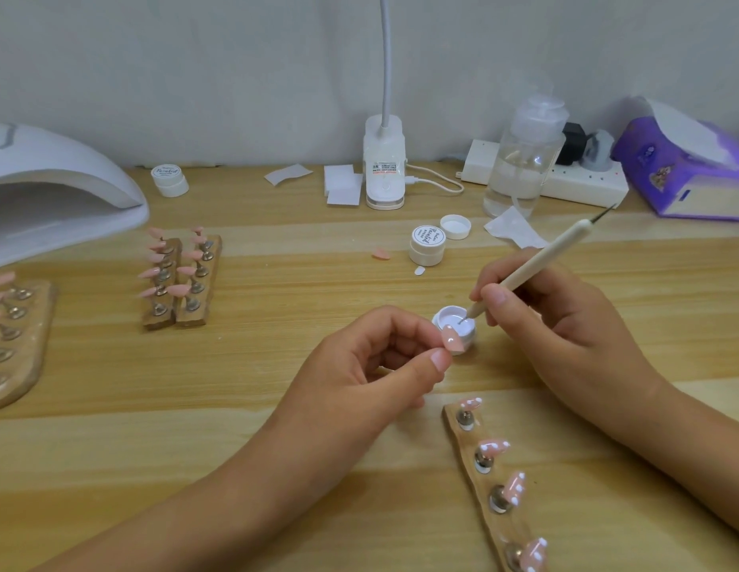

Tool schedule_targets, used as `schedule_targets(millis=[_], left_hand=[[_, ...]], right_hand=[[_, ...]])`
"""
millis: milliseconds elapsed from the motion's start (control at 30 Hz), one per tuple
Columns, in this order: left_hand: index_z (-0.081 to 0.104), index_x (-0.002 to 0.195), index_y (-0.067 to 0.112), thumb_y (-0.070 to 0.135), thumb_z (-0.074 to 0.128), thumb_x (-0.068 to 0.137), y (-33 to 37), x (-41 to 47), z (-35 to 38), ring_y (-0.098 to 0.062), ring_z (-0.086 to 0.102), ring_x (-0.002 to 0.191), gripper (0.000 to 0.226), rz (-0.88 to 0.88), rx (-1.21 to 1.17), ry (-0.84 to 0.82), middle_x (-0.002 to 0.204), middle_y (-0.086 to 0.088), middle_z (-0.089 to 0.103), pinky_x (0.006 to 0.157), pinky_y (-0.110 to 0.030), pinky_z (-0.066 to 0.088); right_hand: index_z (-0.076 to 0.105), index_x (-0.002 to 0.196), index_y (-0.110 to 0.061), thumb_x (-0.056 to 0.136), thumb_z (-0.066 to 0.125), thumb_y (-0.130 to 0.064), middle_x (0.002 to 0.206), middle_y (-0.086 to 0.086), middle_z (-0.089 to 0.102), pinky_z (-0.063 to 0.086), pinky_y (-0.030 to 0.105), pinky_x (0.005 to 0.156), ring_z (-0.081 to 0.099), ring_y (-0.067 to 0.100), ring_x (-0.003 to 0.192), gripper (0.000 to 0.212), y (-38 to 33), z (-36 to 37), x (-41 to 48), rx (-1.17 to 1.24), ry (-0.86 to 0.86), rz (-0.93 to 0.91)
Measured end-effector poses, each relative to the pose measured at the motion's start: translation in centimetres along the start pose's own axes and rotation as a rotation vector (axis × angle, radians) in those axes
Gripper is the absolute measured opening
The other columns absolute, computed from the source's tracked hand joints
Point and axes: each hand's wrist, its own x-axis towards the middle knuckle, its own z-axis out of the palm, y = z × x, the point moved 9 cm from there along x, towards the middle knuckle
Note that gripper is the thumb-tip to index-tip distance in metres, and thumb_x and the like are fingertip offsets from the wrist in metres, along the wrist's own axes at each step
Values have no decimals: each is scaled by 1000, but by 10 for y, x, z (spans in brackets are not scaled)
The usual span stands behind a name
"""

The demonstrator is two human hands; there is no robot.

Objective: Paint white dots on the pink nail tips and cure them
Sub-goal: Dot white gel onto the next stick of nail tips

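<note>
Four glossy pink nail tips with white dots [495, 445] stand on metal studs along a narrow wooden strip [467, 441], which lies between the forearms, just below the right wrist. Left hand [359, 373] pinches one more pink nail tip [449, 337] between thumb and forefinger, close against the small open white jar of white gel [462, 340] that sits between the hands. Right hand [566, 324] grips a slim cream dotting pen [537, 262] like a pencil, its lower point dipped into that jar.

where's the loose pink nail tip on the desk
The loose tip lies near the middle of the head view, just left of the closed white jar.
</note>
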Motion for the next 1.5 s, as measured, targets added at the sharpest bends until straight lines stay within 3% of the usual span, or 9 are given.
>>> schedule_targets(millis=[200, 400, 600, 800, 900, 1033, 1233, 1500], left_hand=[[71, 79, 34, 24, 67, 78, 0, 0, 0, -2, 61, 74, 11, 6, -2, -5, 76, 12, 67, 62, -13, 48], [70, 80, 33, 38, 67, 73, 1, 0, 1, -3, 60, 75, 10, 22, -2, -24, 78, 12, 66, 63, -13, 47], [69, 81, 32, 37, 66, 75, 2, 0, 1, -3, 59, 76, 8, 41, 11, -20, 81, 13, 66, 63, -14, 48], [70, 80, 31, 24, 67, 80, -2, 2, -2, -2, 58, 74, 8, 20, -4, 9, 79, 13, 66, 61, -14, 47], [70, 80, 32, 24, 67, 79, -2, 2, -3, -3, 58, 73, 9, 15, -6, 22, 79, 12, 66, 60, -14, 47], [70, 81, 32, 24, 67, 79, -2, 2, -4, -4, 58, 72, 8, 15, 3, 25, 79, 12, 66, 61, -15, 47], [70, 81, 30, 25, 67, 79, -1, 2, -2, -3, 58, 73, 7, 18, 0, 19, 79, 12, 66, 61, -15, 48], [70, 83, 27, 23, 66, 79, 0, 1, -2, -3, 58, 74, 7, 26, 3, 16, 80, 12, 66, 61, -15, 48]], right_hand=[[58, 89, -27, 92, 51, -34, 81, -3, 58, 43, 15, 68, 54, 17, 71, 11, 2, 3, 0, -12, -17, -13], [58, 88, -24, 93, 51, -34, 81, -1, 58, 45, 22, 67, 53, 17, 71, 13, 3, 6, 1, -37, -50, -16], [58, 91, -25, 94, 53, -31, 83, -5, 60, 44, 16, 71, 56, 14, 74, 8, 1, 1, 1, 7, -7, 0], [61, 91, -15, 89, 57, -15, 81, -8, 65, 49, 17, 75, 61, 5, 76, 4, 4, -12, -1, 341, 139, 87], [64, 87, -20, 83, 61, -11, 79, -4, 63, 52, 23, 77, 61, 8, 73, 10, 10, -13, -4, 533, 197, 154], [68, 80, -22, 80, 65, -14, 72, -1, 62, 56, 31, 71, 60, 9, 65, 9, 17, 2, -7, 728, 137, 274], [67, 81, -21, 76, 69, -21, 73, 2, 64, 57, 34, 68, 61, 11, 65, 6, 11, 10, -9, 780, 68, 278], [69, 80, -21, 75, 72, -13, 71, 3, 64, 58, 37, 68, 62, 12, 65, 10, 8, 14, -10, 772, 50, 283]])
